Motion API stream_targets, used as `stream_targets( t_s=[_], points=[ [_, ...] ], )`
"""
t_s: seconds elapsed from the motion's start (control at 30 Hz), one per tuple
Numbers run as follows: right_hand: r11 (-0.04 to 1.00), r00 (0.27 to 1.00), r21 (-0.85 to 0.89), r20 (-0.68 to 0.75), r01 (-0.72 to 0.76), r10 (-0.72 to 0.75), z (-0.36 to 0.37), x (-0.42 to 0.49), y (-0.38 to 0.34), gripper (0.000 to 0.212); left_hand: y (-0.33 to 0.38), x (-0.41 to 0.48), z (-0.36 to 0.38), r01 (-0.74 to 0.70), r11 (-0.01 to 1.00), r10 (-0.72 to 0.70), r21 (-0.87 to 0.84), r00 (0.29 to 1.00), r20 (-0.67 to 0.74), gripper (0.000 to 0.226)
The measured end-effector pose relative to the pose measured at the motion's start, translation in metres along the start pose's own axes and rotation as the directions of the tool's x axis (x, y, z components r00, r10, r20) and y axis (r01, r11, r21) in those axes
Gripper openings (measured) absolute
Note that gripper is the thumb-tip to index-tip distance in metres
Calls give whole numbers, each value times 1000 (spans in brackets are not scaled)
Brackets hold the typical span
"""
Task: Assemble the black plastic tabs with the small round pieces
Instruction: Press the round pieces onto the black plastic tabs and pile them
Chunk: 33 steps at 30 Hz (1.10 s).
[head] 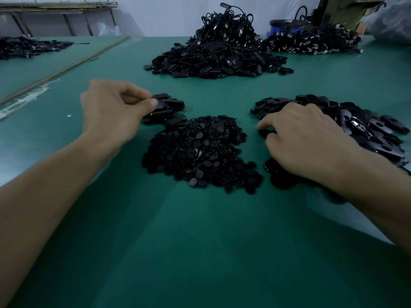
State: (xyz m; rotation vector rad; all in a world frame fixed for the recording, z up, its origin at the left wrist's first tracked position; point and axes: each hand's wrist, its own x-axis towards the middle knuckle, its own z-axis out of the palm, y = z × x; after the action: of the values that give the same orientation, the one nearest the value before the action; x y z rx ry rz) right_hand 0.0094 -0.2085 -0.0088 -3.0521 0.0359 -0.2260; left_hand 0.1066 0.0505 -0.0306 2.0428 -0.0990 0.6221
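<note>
I watched the left hand (115, 107) pinching one tab (161, 104) between thumb and curled fingers. It held the tab right over a small stack (165, 117) of the same tabs, which lay at its fingertips. The right hand (307, 138) lay knuckles-up on the near edge of a loose tab pile (367, 127) that spread beyond it and out to its right. Its fingers were bent down onto the pieces, and the forefinger reached toward the left hand, down near the mat (200, 241). The palm hid whatever was under it, so I could not tell whether that hand gripped anything. A few more dark tabs showed from beneath its wrist.

Between the two hands sat the heap of round pieces (200, 152), wide and low. Its far left corner touched the stack, and a narrow strip of green kept it apart from the right hand. It filled most of the gap between the hands.

Well beyond both hands rose a big mound (218, 61) of tabs, with a tangle of cables (229, 23) piled behind it. Beyond the right hand lay a second cable heap (311, 42) in front of a blue tub (281, 24). Far out past the left hand I made out a flat dark pile (26, 46), too dim to tell apart. A long strip (66, 67) ran aslant across the mat between that pile and the hand.
</note>
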Motion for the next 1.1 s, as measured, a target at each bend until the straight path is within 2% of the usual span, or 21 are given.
stream_targets(
  t_s=[0.13,0.27,0.4,0.57,0.67,0.8,0.93,1.1],
  points=[
    [999,999,29,-18,32,-32,-2,0,1,33,-4,2,2,-26,992,21,121,999,40,11],
    [992,998,117,-40,52,-48,-1,6,9,26,-6,2,4,-63,979,47,192,995,88,12],
    [975,998,220,-65,39,-26,3,11,17,28,-5,1,5,-90,965,68,247,993,99,14],
    [891,968,410,-230,193,-103,5,9,9,2,-1,-3,4,-112,951,99,289,993,60,13],
    [793,953,543,-259,276,-154,4,5,1,7,14,-13,5,-171,961,162,217,985,58,4],
    [725,929,592,-316,352,-193,6,2,-7,6,42,-34,15,-270,961,256,61,951,172,15],
    [645,918,658,-332,390,-216,5,2,-9,9,62,-54,25,-93,982,152,-162,905,398,20],
    [594,912,693,-316,409,-260,6,2,-12,24,66,-58,26,197,893,24,-405,878,479,15]
  ],
)
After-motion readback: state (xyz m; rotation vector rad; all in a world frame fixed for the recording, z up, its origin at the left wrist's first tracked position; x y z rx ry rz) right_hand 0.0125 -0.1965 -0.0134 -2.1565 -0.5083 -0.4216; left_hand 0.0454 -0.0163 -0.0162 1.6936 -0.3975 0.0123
